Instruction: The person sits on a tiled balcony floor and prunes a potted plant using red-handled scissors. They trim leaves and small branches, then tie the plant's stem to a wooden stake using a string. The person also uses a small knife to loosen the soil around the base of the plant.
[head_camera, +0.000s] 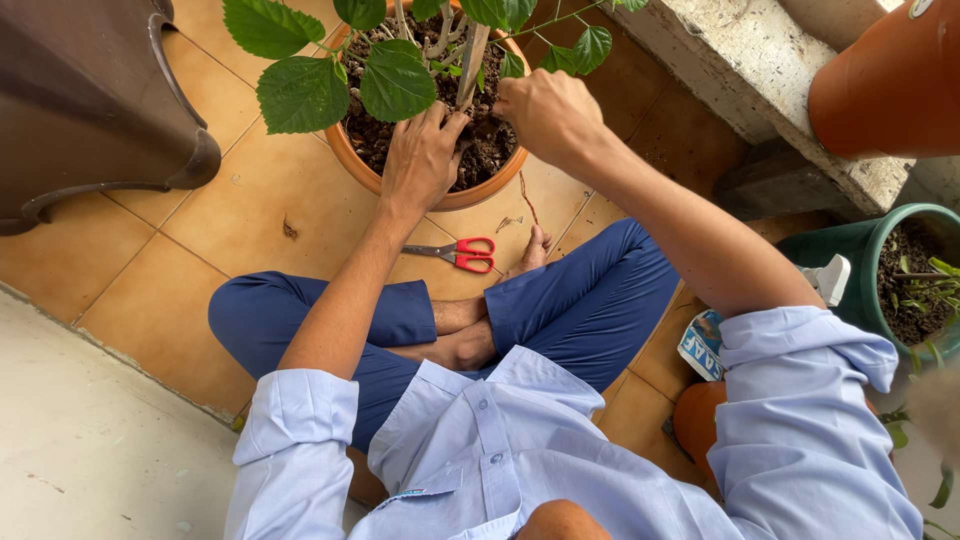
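Plant pot (490, 190) | both hands on soil: left hand (420, 160), right hand (545, 115)

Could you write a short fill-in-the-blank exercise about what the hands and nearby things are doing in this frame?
1. Both hands rest in the ____ of the orange plant pot.
2. The scissors on the tiled floor have ____ handles.
3. The left hand lies flat, while the right hand is beside the plant's ____.
4. The person sits with legs ____.

Missing words: soil; red; stem; crossed
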